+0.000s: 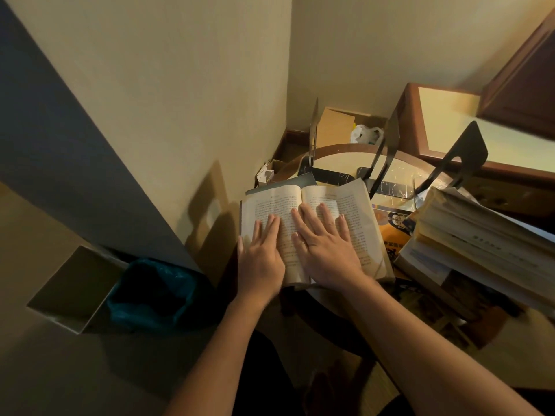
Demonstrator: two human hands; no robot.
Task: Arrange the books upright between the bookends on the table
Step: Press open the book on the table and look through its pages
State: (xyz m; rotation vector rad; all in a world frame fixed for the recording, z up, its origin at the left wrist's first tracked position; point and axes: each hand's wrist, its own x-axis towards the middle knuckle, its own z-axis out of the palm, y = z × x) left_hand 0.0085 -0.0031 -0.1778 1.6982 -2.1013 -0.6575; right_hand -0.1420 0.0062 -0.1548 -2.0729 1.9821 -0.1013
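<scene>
An open book lies flat on the round table, its printed pages facing up. My left hand rests flat on the left page with straight fingers. My right hand presses flat on the right page, fingers spread. Behind the book stand three black metal bookends: one at the left, one in the middle, one at the right. A stack of thick books lies on its side at the right. An orange-covered book lies flat under the open one.
A bin with a teal bag stands on the floor at the left, next to a grey box. A cardboard box and a white plastic bag sit behind the table. A wooden desk stands at the right.
</scene>
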